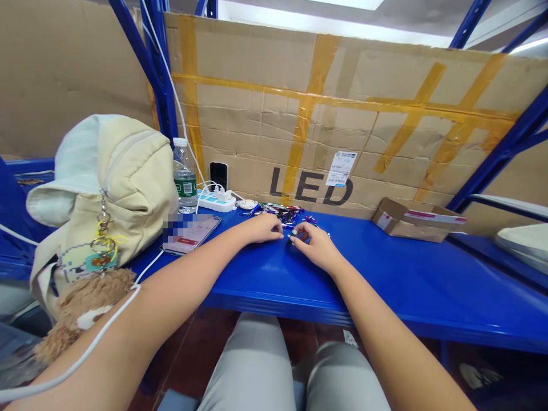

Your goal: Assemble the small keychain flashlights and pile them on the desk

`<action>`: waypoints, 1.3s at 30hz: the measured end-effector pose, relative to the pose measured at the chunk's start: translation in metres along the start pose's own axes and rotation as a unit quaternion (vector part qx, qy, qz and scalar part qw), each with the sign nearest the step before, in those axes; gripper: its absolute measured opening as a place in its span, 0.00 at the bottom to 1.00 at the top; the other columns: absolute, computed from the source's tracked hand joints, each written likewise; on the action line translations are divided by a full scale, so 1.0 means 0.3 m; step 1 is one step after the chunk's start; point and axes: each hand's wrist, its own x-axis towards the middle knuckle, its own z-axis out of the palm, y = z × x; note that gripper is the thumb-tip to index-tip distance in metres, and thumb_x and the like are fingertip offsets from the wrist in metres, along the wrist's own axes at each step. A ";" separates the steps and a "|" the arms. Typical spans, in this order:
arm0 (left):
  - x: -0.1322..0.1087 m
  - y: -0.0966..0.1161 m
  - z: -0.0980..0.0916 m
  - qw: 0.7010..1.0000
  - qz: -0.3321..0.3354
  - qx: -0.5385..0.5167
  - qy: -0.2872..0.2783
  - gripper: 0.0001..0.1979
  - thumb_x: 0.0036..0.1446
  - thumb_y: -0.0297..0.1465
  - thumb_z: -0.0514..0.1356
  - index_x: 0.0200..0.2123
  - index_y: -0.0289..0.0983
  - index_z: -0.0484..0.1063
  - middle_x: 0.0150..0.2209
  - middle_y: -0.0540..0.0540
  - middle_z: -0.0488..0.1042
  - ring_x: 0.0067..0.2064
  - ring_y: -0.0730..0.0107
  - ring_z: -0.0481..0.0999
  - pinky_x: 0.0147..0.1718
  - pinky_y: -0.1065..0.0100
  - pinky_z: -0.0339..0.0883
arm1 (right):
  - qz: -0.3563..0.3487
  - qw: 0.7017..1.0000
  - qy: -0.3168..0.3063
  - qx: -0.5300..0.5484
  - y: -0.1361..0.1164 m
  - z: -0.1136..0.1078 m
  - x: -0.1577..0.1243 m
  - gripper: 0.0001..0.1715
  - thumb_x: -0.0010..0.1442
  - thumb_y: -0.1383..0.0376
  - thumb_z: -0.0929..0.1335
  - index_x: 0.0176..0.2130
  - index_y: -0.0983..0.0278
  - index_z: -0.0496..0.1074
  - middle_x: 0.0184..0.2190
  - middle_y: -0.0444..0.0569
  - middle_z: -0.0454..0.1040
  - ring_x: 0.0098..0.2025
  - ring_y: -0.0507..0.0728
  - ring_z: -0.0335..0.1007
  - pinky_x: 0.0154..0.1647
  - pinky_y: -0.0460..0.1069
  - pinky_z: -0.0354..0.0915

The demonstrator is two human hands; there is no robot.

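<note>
Pinching a small part (293, 236), seemingly, both hands' fingers (286, 234) close beside the pile (285, 212); phone (191, 233) left.

The small dark part (293, 235) pinched between the left hand (264, 227) and right hand (311, 242) is too tiny to identify — likewise the coloured pieces (285, 212) heaped behind. The phone (191, 233) screen is blurred (its near corner hidden by the cream bag (107, 182)).
</note>
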 end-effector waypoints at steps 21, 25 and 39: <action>-0.006 0.075 -0.002 0.975 0.176 -0.056 0.123 0.06 0.55 0.29 0.58 0.35 0.34 0.72 0.36 0.45 0.73 0.38 0.71 0.72 0.39 0.70 0.64 | 0.002 0.999 -0.023 0.023 0.014 -0.003 0.000 0.05 0.55 0.66 0.63 0.36 0.63 0.64 0.31 0.45 0.73 0.32 0.53 0.69 0.34 0.48 0.62; -0.004 0.071 -0.005 0.976 0.164 -0.063 0.129 0.07 0.55 0.31 0.59 0.35 0.35 0.72 0.35 0.46 0.75 0.37 0.71 0.73 0.39 0.70 0.64 | 0.019 0.998 -0.031 0.051 0.000 -0.004 -0.003 0.06 0.57 0.65 0.62 0.37 0.63 0.63 0.30 0.46 0.73 0.29 0.52 0.70 0.32 0.47 0.63; -0.001 0.075 -0.001 0.976 0.149 -0.048 0.150 0.08 0.55 0.32 0.58 0.36 0.34 0.73 0.35 0.46 0.74 0.36 0.71 0.71 0.38 0.70 0.62 | 0.012 0.998 -0.048 0.048 0.006 0.004 -0.002 0.06 0.57 0.66 0.61 0.38 0.63 0.63 0.27 0.43 0.71 0.28 0.51 0.70 0.31 0.47 0.63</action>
